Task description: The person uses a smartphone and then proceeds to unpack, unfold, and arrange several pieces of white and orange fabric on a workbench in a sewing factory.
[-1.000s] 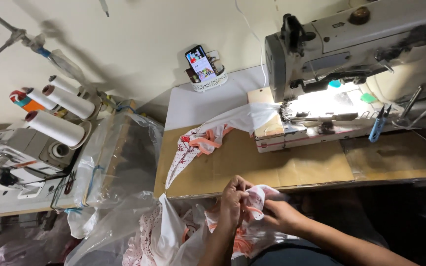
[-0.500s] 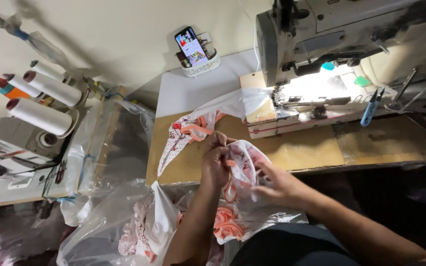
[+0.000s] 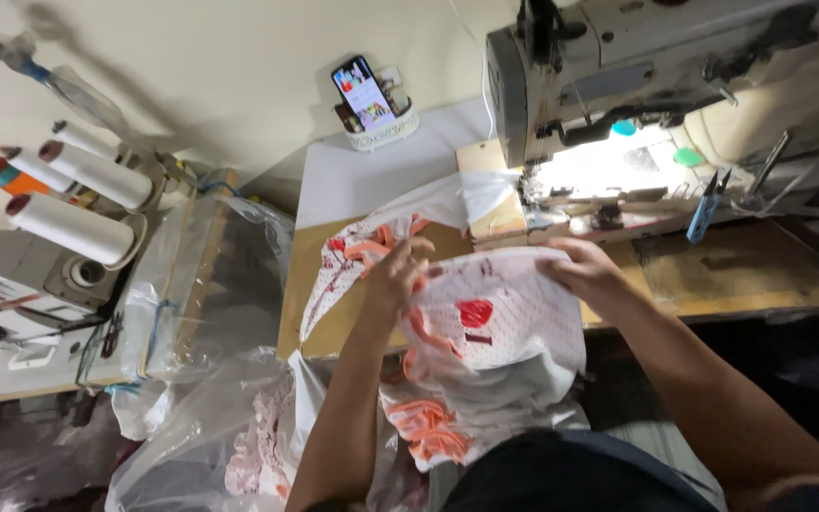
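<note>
While we look down over the tabletop (image 3: 732,275), we have two hands up and apart, both clamped on one piece of white cloth with red and orange print (image 3: 495,332): the left hand (image 3: 398,275) pinches its upper left edge, the right hand (image 3: 585,270) grips its upper right edge, and the cloth hangs stretched between them over the near edge of the tabletop, its lower part bunched toward our lap. We count a second printed piece (image 3: 357,261) lying on the tabletop just behind the left hand, running up to a plain white strip (image 3: 447,199) that reaches the needle area of the one sewing machine (image 3: 675,85), cream coloured and lit from beneath. We see one pair of blue snips (image 3: 705,207) beside the machine, and one phone (image 3: 364,93) standing with its screen lit in a small white holder (image 3: 381,133) against the wall. Over on the left we count three white thread cones (image 3: 73,228) lying on their sides, plus one cone in orange, red and teal (image 3: 7,175), all on a second, grey machine (image 3: 11,294). Down at the lower left, clear plastic bags (image 3: 201,417) sit crumpled, with more pink-printed cloth (image 3: 263,436) showing through; how many pieces, we cannot tell.
</note>
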